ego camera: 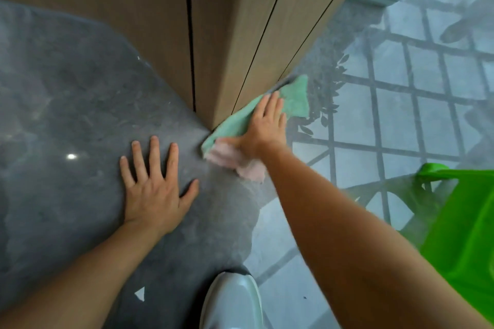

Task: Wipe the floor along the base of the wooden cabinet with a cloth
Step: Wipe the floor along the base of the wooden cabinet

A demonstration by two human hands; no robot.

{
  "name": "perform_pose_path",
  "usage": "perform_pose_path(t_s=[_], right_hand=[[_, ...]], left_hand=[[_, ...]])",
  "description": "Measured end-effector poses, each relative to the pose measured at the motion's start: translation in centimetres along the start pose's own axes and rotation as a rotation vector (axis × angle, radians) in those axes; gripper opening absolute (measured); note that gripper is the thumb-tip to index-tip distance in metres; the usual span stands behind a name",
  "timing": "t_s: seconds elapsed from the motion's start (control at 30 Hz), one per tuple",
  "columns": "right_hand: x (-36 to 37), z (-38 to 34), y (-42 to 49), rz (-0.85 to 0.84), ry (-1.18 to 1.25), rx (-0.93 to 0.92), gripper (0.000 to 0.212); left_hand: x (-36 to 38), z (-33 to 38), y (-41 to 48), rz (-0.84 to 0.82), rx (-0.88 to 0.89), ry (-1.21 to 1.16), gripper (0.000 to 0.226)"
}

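A wooden cabinet rises from the grey polished floor, its corner pointing toward me. A green cloth with a pink part near my wrist lies on the floor against the cabinet's right-hand base. My right hand presses flat on the cloth, fingers spread and pointing along the base. My left hand rests flat on the bare floor left of the corner, fingers apart, holding nothing.
A bright green plastic object stands at the right. A white shoe is at the bottom centre. The shiny floor on the right reflects a window grid and leaves. A small white scrap lies near the bottom.
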State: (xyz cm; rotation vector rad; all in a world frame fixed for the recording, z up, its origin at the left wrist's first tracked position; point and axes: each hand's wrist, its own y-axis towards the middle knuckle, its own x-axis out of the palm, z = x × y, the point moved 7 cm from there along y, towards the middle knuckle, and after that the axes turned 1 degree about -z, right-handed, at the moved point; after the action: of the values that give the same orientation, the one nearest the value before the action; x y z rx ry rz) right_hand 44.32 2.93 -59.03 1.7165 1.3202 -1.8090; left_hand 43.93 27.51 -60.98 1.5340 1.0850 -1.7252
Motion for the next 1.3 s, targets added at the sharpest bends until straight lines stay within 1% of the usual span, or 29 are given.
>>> perform_pose_path(t_s=[0.07,0.1,0.17,0.27,0.33,0.37,0.4,0.5,0.53,0.63,0.73,0.83,0.93,1.03,1.17,1.23,1.3], right_hand=[[-1.9,2.6,3.1,-0.016,0.018,0.157,0.168],[-2.7,3.7,4.3,-0.043,0.019,0.208,0.165],[-3.6,5.4,5.5,-0.054,-0.001,0.271,0.158],[-2.5,5.6,4.9,0.016,-0.053,0.285,0.149],[-1.2,4.2,3.0,0.009,-0.02,0.212,0.146],[-0.5,3.2,1.9,0.001,-0.028,0.136,0.144],[0.2,1.8,0.6,-0.011,-0.047,0.046,0.142],[3.2,-3.4,-5.3,-0.061,-0.108,-0.211,0.134],[4.5,-5.1,-7.4,-0.073,-0.124,-0.268,0.129],[7.4,-9.4,-12.1,-0.055,-0.151,-0.383,0.112],[7.9,-11.8,-12.8,0.015,-0.127,-0.43,0.101],[7.2,-13.5,-10.9,0.067,-0.122,-0.492,0.096],[6.3,-16.4,-7.1,0.053,-0.092,-0.564,0.097],[4.8,-21.3,-1.5,0.058,-0.108,-0.548,0.098],[2.8,-30.3,6.3,0.072,-0.128,-0.585,0.095],[2.5,-33.2,8.4,0.078,-0.145,-0.557,0.095],[2.6,-34.2,8.6,0.104,-0.156,-0.532,0.094]], left_hand=[[0.0,-0.1,0.2,-0.075,-0.014,-0.014,0.094],[0.2,-0.3,0.3,-0.13,-0.016,-0.023,0.098],[0.8,-1.0,0.4,-0.209,0.008,-0.052,0.103],[0.3,-1.8,0.1,-0.208,0.087,-0.062,0.103],[-0.6,-2.9,-0.1,-0.145,0.145,-0.054,0.098],[-0.9,-4.2,0.1,-0.09,0.134,-0.06,0.094],[-1.1,-6.3,0.4,-0.036,0.069,-0.072,0.091],[-0.9,-14.5,0.4,0.045,-0.307,-0.149,0.09],[-0.7,-16.3,0.0,0.062,-0.381,-0.163,0.089],[-0.3,-17.1,-0.6,0.092,-0.411,-0.132,0.085],[-0.4,-16.8,-0.5,0.113,-0.426,-0.135,0.085],[-0.2,-17.1,-0.6,0.12,-0.432,-0.112,0.084],[-0.3,-16.8,-0.7,0.142,-0.425,-0.1,0.082],[-0.5,-16.9,-0.7,0.131,-0.42,-0.114,0.082],[-0.5,-17.0,-0.8,0.117,-0.435,-0.123,0.083],[-0.6,-17.0,-0.8,0.126,-0.435,-0.125,0.082],[-0.7,-17.1,-0.8,0.142,-0.432,-0.138,0.081]])
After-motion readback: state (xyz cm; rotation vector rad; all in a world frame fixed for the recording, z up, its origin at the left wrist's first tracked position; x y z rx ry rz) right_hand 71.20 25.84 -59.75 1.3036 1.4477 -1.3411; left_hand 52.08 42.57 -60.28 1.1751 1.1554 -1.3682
